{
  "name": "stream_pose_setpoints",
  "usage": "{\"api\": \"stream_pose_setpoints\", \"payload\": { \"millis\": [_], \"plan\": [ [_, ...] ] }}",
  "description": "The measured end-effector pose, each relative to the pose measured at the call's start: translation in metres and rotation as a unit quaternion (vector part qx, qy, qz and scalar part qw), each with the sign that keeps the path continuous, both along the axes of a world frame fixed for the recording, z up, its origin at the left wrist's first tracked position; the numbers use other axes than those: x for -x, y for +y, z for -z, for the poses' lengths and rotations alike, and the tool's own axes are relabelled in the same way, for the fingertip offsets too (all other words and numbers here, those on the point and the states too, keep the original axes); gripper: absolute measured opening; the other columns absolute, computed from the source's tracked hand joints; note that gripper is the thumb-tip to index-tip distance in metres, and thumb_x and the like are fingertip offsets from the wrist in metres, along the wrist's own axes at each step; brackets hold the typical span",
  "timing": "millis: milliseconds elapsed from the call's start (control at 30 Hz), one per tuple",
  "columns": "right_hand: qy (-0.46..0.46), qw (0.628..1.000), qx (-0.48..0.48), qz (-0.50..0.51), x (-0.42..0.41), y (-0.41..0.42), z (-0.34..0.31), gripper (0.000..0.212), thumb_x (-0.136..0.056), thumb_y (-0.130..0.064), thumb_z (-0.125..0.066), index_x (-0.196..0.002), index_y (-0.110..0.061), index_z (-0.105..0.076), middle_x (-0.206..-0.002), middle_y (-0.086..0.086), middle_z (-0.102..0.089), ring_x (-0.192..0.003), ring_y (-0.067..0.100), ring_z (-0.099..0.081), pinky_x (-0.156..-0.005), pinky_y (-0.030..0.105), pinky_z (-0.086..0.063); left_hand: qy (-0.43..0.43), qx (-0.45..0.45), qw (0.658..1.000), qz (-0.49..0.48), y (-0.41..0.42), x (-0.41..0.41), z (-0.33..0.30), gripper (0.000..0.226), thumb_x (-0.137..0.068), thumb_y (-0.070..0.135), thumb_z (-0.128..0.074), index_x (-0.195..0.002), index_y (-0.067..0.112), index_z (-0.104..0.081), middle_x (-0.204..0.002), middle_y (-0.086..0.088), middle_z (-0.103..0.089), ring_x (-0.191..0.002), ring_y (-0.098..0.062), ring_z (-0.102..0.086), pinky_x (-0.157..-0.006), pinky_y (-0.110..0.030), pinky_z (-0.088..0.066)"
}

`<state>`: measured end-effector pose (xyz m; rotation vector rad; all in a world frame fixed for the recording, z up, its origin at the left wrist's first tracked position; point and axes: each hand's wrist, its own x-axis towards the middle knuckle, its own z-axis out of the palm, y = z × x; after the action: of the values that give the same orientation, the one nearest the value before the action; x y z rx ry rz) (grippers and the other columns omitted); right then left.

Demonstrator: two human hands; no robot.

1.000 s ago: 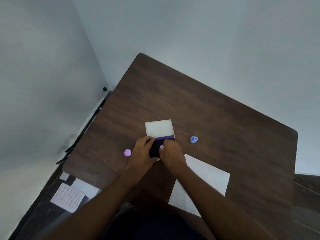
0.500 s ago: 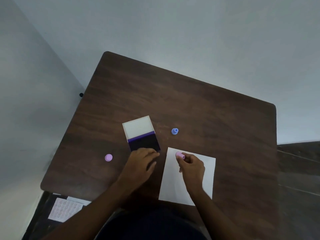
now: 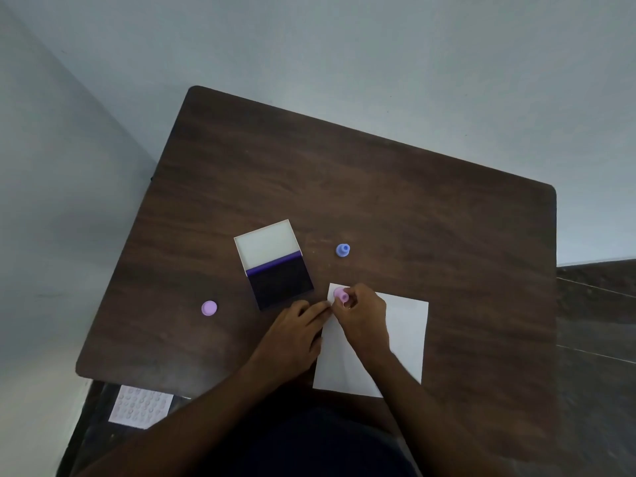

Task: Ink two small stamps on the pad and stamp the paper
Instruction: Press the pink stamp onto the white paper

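The pink stamp (image 3: 341, 295) is pinched in the fingers (image 3: 348, 301) of the right hand (image 3: 363, 316) and is being held at the far left corner of the paper (image 3: 406, 332), face down as far as can be judged; whether it is already touching the sheet cannot be told from above. The left hand (image 3: 292, 333) is laid flat on the counter (image 3: 378, 187), fingers extended and grasping nothing, its tips set against the paper's left edge just beside the stamp.

For a clean print, the stamp should be brought straight down, pressed evenly and lifted straight up, with no rocking or sliding, or a smear is likely. The sheet is light and could shift or lift with the stamp, so the left hand's pinning of the edge looks well placed and is best kept there through the lift. A spot so close to the corner leaves little margin; part of the print could run off the sheet.

The ink pad (image 3: 280, 282) lies open just beyond the left hand, its white lid (image 3: 266, 244) folded back. The blue stamp (image 3: 342, 250) stands untouched on the counter beyond the paper, and a round lilac cap (image 3: 209, 308) lies well apart to the left.
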<state>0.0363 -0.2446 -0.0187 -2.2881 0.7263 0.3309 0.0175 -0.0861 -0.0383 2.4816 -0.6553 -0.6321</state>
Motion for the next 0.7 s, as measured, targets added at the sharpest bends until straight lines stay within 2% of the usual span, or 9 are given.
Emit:
{"api": "stream_pose_setpoints", "payload": {
  "millis": [133,333,700],
  "plan": [
    [0.031,0.999,0.008,-0.029,-0.006,0.001,0.003,0.031,-0.087,-0.037,-0.062,-0.092,-0.007,-0.063,-0.093,0.01,-0.069,-0.076,0.013,-0.055,-0.073,0.021,-0.039,-0.007,-0.004,1.0,-0.006,-0.002,0.0,0.001,0.054,-0.095,0.044,-0.044,-0.145,0.025,-0.035,-0.146,0.004,-0.043,-0.127,-0.015,-0.041,-0.111,-0.026,-0.025],
    [0.092,0.994,0.013,-0.057,-0.012,0.001,0.005,0.039,-0.087,-0.04,-0.06,-0.108,-0.006,-0.059,-0.109,0.012,-0.066,-0.095,0.024,-0.061,-0.085,0.027,-0.045,-0.022,-0.014,1.0,-0.004,-0.005,-0.002,0.002,0.056,-0.093,0.046,-0.044,-0.145,0.028,-0.034,-0.144,0.005,-0.044,-0.125,-0.013,-0.041,-0.108,-0.023,-0.028],
    [0.109,0.991,0.033,-0.068,-0.018,0.0,0.005,0.038,-0.085,-0.038,-0.065,-0.106,-0.007,-0.058,-0.108,0.011,-0.066,-0.093,0.021,-0.061,-0.079,0.02,-0.038,-0.02,-0.021,1.0,-0.005,-0.007,-0.002,0.004,0.056,-0.094,0.045,-0.044,-0.145,0.026,-0.034,-0.143,0.002,-0.045,-0.126,-0.016,-0.042,-0.108,-0.025,-0.028]
  ]
}}
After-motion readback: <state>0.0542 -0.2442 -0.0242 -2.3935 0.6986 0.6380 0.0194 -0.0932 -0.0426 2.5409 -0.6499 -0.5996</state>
